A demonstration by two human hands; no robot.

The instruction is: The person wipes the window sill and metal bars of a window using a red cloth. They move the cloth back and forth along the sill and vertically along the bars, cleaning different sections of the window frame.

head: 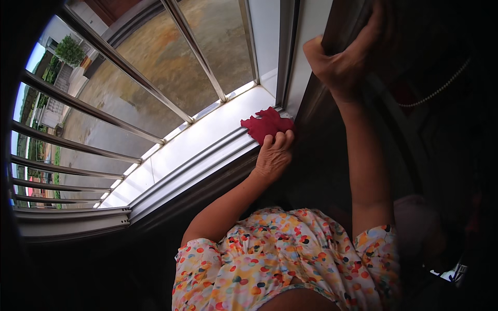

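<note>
My left hand (273,157) presses a crumpled dark red cloth (268,125) with bent fingers. The cloth lies over the inner end of the window's metal sliding track (202,165), at the corner where the track meets the upright side frame (285,58). Higher up and to the right, my right hand (338,64) grips the edge of a dark upright panel or frame (342,27). Its fingers are partly hidden in shadow, and no cloth shows in it.
Several shiny metal window bars (149,87) rise from the outer edge of the white sill (233,112). A paved yard and a potted shrub (70,50) show outside. The room side is very dark, with a beaded string (439,99) at the right.
</note>
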